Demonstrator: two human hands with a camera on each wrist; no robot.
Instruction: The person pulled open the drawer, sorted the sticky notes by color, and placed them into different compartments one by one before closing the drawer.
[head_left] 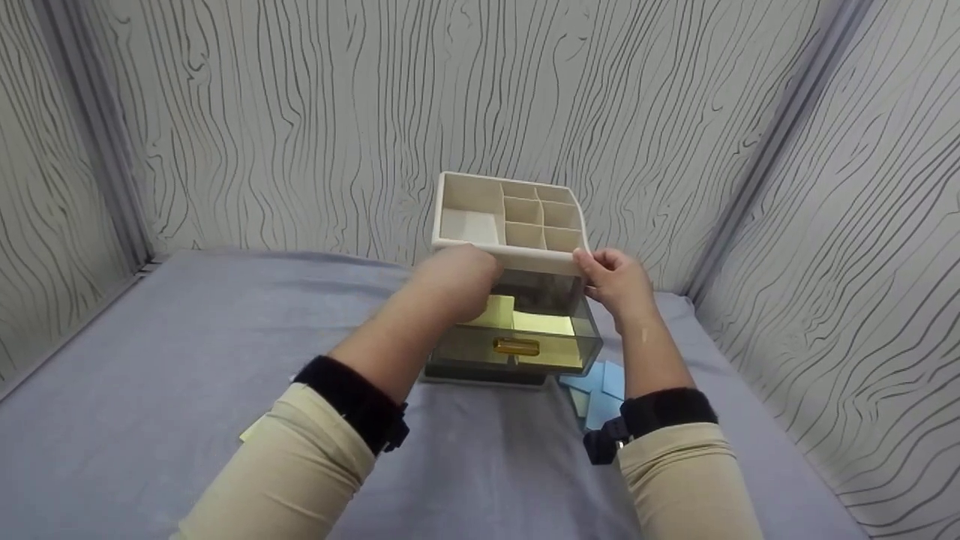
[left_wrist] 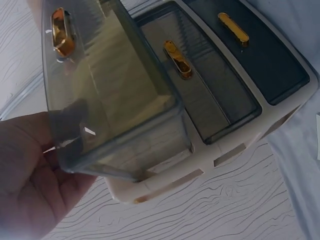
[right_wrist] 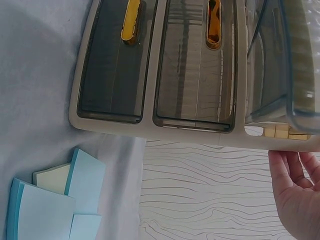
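A cream desk organizer with open compartments on top stands at the back of the table. Its smoky top drawer with a gold handle is pulled out, and yellow sticky notes lie inside. My left hand is at the drawer's left wall. In the left wrist view its palm lies outside the drawer and fingers show dimly through the plastic. My right hand grips the organizer's front right top corner; the right wrist view shows its fingers along the side.
Two lower drawers are closed. Blue sticky note pads lie on the grey cloth right of the organizer. A yellow note peeks out under my left forearm. Patterned walls enclose the table.
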